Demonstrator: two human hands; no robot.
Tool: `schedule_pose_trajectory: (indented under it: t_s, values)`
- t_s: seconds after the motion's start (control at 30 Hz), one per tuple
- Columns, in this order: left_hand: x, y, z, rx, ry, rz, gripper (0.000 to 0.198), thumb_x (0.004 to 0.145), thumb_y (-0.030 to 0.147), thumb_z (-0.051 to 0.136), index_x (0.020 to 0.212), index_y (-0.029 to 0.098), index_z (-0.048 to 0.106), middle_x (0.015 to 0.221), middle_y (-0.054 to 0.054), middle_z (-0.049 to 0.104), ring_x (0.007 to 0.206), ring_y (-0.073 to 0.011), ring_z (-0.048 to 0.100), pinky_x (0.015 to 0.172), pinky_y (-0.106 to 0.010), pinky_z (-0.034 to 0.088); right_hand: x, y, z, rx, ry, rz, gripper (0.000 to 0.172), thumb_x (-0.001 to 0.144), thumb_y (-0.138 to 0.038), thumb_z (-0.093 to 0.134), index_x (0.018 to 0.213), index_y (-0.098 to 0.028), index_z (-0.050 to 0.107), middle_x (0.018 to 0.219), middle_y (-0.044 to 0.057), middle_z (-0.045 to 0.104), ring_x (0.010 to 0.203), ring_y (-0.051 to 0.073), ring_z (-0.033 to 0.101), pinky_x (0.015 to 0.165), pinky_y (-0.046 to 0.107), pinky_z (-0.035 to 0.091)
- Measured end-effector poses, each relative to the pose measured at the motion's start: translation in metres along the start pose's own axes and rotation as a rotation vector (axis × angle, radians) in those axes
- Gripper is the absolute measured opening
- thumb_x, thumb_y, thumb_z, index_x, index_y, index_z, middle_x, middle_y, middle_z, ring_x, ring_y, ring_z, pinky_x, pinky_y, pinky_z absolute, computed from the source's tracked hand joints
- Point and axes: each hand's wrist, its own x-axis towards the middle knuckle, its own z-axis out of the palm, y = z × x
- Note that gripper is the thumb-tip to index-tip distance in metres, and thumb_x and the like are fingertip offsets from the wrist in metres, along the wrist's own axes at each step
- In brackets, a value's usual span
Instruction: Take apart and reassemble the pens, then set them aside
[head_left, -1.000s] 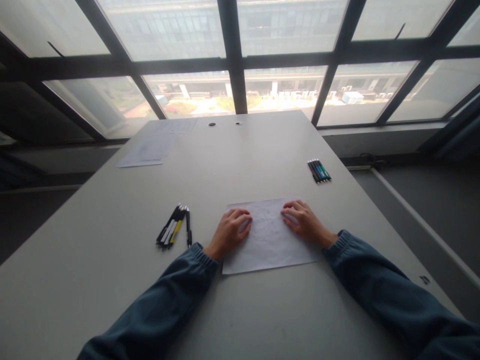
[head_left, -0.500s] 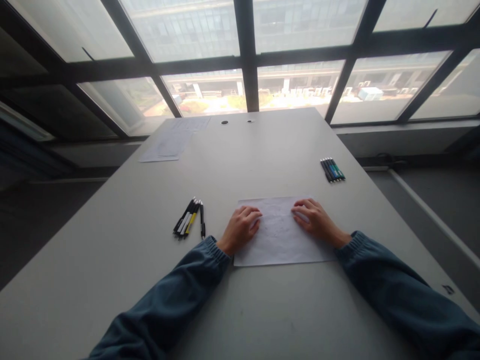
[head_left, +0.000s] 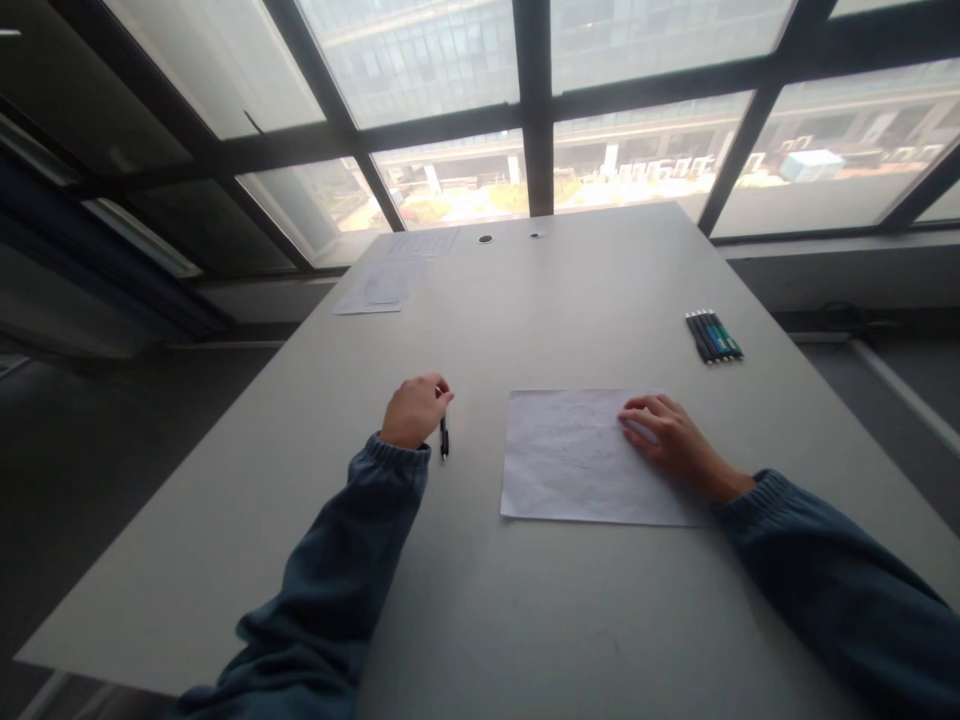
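Observation:
My left hand [head_left: 417,409] is over the pens on the left, its thumb and fingers pinched together at the upper end of a black pen [head_left: 445,440]. The other pens of that group are hidden beneath the hand. A sheet of white paper [head_left: 562,460] with faint marks lies in front of me. On its right part rests my right hand [head_left: 671,440], fingers slightly bent and apart, holding nothing.
Several black, blue and green pens [head_left: 714,337] lie side by side at the right of the white table [head_left: 585,310]. More papers [head_left: 386,280] are at the far left corner. Windows [head_left: 457,180] stand behind the table's far edge.
My left hand has left the paper, moved left to the pens and closed at one. My right hand stays on the paper. The whole view has shifted.

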Motion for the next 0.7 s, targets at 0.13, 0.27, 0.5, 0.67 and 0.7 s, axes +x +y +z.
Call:
schedule_pose_trajectory:
  t_s: [0.13,0.27,0.5,0.67,0.7]
  values:
    - [0.012,-0.022,0.001,0.071,-0.08,-0.023,0.016,0.078,0.038,0.071,0.077,0.022,0.074,0.083,-0.006,0.076,0.079,-0.0203,0.068,0.07,-0.027,0.049,0.0,0.001,0.0,0.013,0.019,0.004,0.021,0.092,-0.028,0.061,0.108,-0.024,0.073,0.114,0.011,0.068,0.105,0.03,0.06,0.093,0.048,0.051]
    - [0.015,-0.023,0.013,0.12,-0.112,-0.025,0.017,0.073,0.039,0.075,0.074,0.022,0.075,0.074,-0.005,0.074,0.072,-0.0191,0.066,0.065,-0.025,0.048,0.0,0.004,0.001,0.016,0.022,-0.01,0.021,0.092,-0.028,0.06,0.108,-0.024,0.074,0.114,0.011,0.068,0.103,0.03,0.06,0.092,0.049,0.051]
    - [0.015,-0.019,0.028,0.131,-0.133,0.003,0.01,0.07,0.03,0.075,0.072,0.02,0.074,0.075,-0.007,0.074,0.073,-0.02,0.068,0.067,-0.025,0.05,-0.001,0.005,0.002,-0.004,0.006,-0.013,0.022,0.093,-0.028,0.059,0.109,-0.022,0.073,0.115,0.011,0.067,0.105,0.029,0.059,0.093,0.049,0.051]
    - [0.01,-0.009,0.016,0.069,-0.129,0.004,0.012,0.068,0.022,0.073,0.079,0.018,0.074,0.08,-0.008,0.076,0.077,-0.0227,0.069,0.07,-0.029,0.052,0.0,0.002,0.0,0.011,0.014,-0.008,0.021,0.092,-0.027,0.06,0.108,-0.023,0.073,0.114,0.011,0.067,0.104,0.029,0.059,0.092,0.048,0.051]
    - [0.008,-0.005,0.013,0.014,-0.122,0.012,0.013,0.069,0.023,0.073,0.081,0.018,0.075,0.081,-0.008,0.076,0.078,-0.0223,0.07,0.071,-0.029,0.052,0.0,0.002,0.0,0.014,0.012,-0.005,0.021,0.092,-0.027,0.06,0.108,-0.023,0.073,0.114,0.011,0.067,0.105,0.029,0.059,0.092,0.048,0.051]
